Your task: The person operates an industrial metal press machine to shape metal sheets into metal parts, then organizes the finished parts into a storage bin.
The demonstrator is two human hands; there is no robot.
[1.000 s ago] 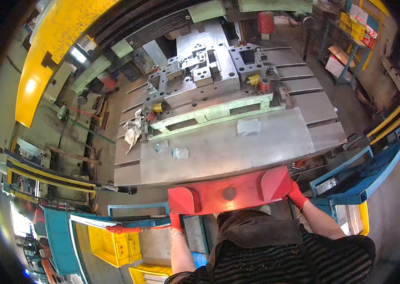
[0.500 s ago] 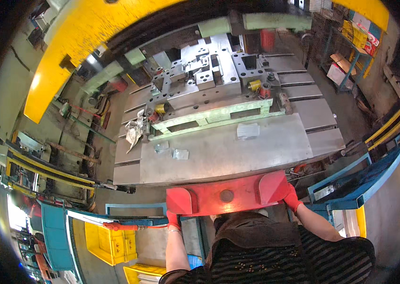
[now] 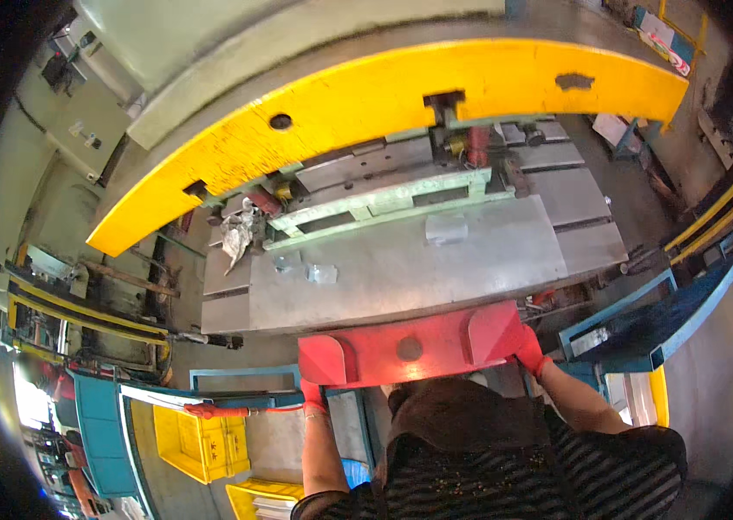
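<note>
A red control box (image 3: 408, 325) with angled side guards stands in front of me, at the near edge of the press bed (image 3: 418, 277). My left hand (image 3: 313, 396), in a red glove, is at the left end of the box. My right hand (image 3: 532, 351), also red-gloved, is at its right end. The guards hide the fingers of both hands. Over the bed hangs the yellow press slide (image 3: 358, 95), low enough to cover most of the die. The die's pale green front rail (image 3: 384, 206) still shows below it.
A crumpled rag (image 3: 238, 232) and small clear plastic pieces (image 3: 323, 274) lie on the bed's left part, and a pale sheet (image 3: 446, 229) lies farther right. Yellow crates (image 3: 201, 442) stand at lower left. Blue frames (image 3: 661, 342) flank me, with yellow-striped rails (image 3: 722, 204) beyond.
The yellow press slide has come down and now hides the upper die parts that showed before. Both hands stay at the ends of the red control box. The view has shifted slightly.
</note>
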